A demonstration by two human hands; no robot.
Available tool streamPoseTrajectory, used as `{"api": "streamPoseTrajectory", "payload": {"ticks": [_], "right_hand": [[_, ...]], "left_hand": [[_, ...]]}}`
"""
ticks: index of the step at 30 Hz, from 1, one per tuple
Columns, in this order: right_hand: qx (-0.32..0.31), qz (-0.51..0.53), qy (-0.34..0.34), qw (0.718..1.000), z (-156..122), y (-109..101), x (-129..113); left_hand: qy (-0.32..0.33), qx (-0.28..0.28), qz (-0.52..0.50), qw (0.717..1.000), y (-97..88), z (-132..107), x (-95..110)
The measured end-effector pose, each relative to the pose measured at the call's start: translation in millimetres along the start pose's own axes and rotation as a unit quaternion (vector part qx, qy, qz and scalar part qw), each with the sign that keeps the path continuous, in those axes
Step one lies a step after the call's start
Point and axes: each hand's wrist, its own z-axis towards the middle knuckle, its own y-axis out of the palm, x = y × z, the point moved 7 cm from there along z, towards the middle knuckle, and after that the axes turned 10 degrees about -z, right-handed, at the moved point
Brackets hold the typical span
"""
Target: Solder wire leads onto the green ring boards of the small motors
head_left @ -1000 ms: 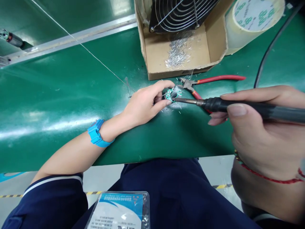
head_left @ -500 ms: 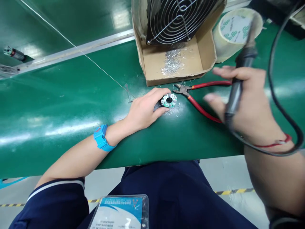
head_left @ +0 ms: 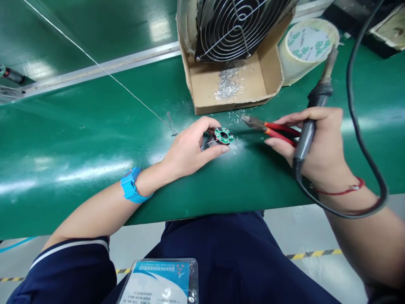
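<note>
My left hand (head_left: 190, 150) pinches a small motor stator with a round green circuit board (head_left: 230, 137) on its upper face. Thin wire ends show between the fingers at its left side. My right hand (head_left: 329, 147) holds two tools at once. A soldering iron (head_left: 307, 137) lies across the palm, its tip angled up and away from the stator. Between thumb and fingers are red-handled diagonal cutters (head_left: 260, 125), their jaws pointing left toward the stator without touching it. Clipped wire bits (head_left: 234, 117) are scattered on the green table around both.
A cardboard box (head_left: 232, 105) behind the hands contains a fan (head_left: 240, 29) and a pile of metal clippings (head_left: 228, 84). Right of it stands a tape roll (head_left: 294, 63). Solder wire (head_left: 126, 85) stretches down from the upper left. The iron's cable (head_left: 370, 164) loops around my right wrist.
My right hand has closed on the cutters, which lay on the table, and their handles have drawn together. The soldering iron stays in that hand. The stator has tilted slightly in my left hand.
</note>
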Motion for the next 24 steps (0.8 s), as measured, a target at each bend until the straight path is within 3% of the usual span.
{"api": "streamPoseTrajectory", "payload": {"ticks": [3,9,17,24], "right_hand": [[0.011,-0.025,-0.079,0.997,0,-8,-18],[-0.076,-0.16,-0.203,0.963,5,-7,-55],[-0.069,-0.214,-0.253,0.941,4,-10,-70],[-0.075,-0.208,-0.202,0.954,2,-8,-65]], "left_hand": [[0.012,0.003,0.008,1.0,-0.6,0,2],[0.043,0.014,0.031,0.999,-0.3,-2,6],[0.092,0.035,0.099,0.99,-2.8,-5,12],[0.094,0.042,0.095,0.99,-5.7,-4,11]]}}
